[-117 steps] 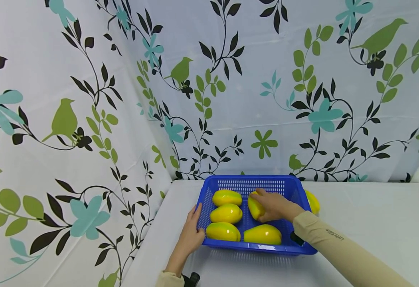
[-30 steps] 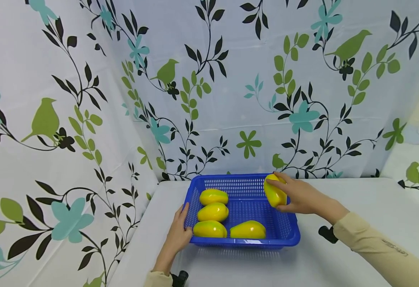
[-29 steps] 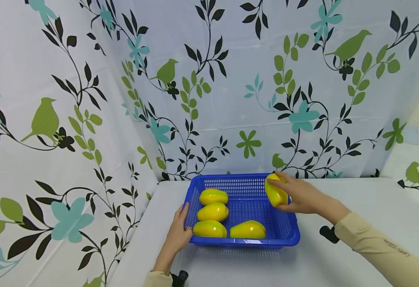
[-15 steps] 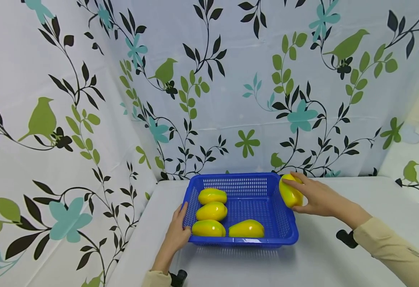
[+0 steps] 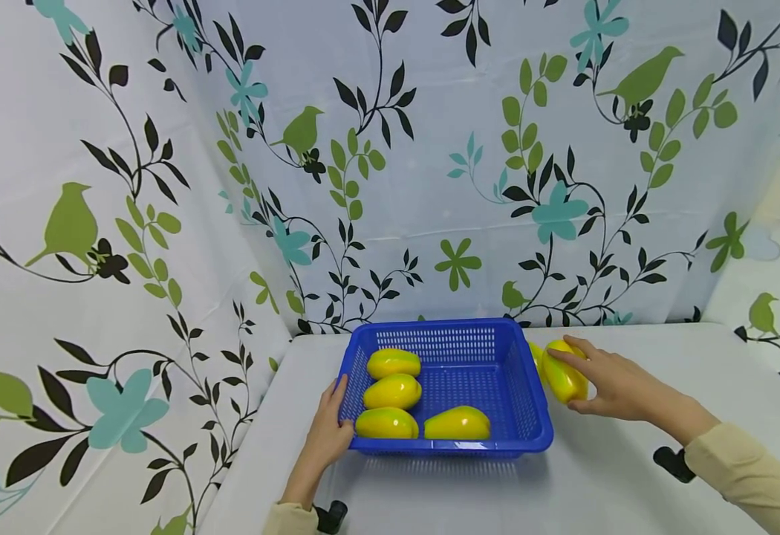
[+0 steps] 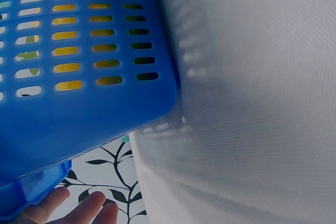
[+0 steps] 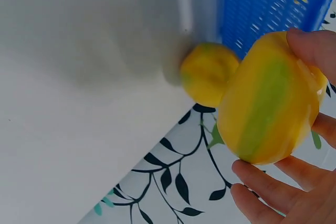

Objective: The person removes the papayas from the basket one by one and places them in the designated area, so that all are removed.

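Note:
Just outside the right wall of a blue plastic basket (image 5: 542,401), my right hand (image 5: 620,379) holds a glossy yellow papaya-shaped fruit (image 5: 565,371). In the right wrist view this fruit (image 7: 268,98) shows a green streak, with the thumb on one side and the fingers on the other. A second such fruit (image 7: 207,74) lies on the table beside the basket, partly hidden in the head view. My left hand (image 5: 326,431) holds the basket's left rim near its front corner; its fingers (image 6: 86,208) show past the rim in the left wrist view.
Inside the basket, three yellow fruits (image 5: 393,391) line the left side and another fruit (image 5: 457,423) lies at the front. The white table (image 5: 443,498) meets a leaf-patterned curtain (image 5: 403,186) at the back and left.
My right hand has lifted the yellow fruit from inside the basket, carried it right over the rim and lowered it outside. My left hand stays on the left rim.

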{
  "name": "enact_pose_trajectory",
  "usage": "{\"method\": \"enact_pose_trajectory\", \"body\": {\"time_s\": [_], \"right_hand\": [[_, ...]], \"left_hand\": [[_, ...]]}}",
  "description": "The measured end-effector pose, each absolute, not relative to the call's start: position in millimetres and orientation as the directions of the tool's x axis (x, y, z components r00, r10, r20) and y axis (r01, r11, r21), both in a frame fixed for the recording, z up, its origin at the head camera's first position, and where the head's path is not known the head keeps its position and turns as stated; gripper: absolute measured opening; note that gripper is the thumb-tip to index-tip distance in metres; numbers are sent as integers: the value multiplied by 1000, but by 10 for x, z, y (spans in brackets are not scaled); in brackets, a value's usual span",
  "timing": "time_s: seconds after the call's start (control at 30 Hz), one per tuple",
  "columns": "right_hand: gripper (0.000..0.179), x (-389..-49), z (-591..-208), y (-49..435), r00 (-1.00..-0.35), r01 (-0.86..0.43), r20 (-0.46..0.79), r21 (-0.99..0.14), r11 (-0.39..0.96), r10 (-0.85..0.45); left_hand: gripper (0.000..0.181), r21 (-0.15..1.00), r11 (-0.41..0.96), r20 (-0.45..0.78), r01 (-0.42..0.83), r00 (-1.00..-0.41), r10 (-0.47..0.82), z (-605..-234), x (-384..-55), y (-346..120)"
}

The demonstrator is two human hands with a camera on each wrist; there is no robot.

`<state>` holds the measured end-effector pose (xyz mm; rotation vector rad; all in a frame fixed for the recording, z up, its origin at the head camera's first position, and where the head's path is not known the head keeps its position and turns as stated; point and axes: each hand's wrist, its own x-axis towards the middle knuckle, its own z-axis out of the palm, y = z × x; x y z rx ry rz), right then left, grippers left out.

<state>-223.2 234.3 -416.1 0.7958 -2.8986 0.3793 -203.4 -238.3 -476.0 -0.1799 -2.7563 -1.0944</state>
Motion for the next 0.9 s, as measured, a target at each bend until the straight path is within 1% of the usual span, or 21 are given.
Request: {"method": "enact_pose_trajectory", "body": {"time_s": [0.33, 0.6, 0.9], "right_hand": [[79, -2208, -4429, 2330, -849, -529, 138, -221, 819, -511], [78, -2184, -4567, 2296, -863, -503, 97, -258, 825, -496], [77, -2166, -4693, 2272, -848, -526, 100, -280, 803, -520]], "left_hand": [[77, 672, 719, 197, 176, -979, 56, -4757, -2028, -2389], [77, 679, 713, 195, 173, -979, 51, -4756, -2026, -2384], [77, 672, 717, 206, 184, -977, 57, -4754, -2027, -2389]]}}
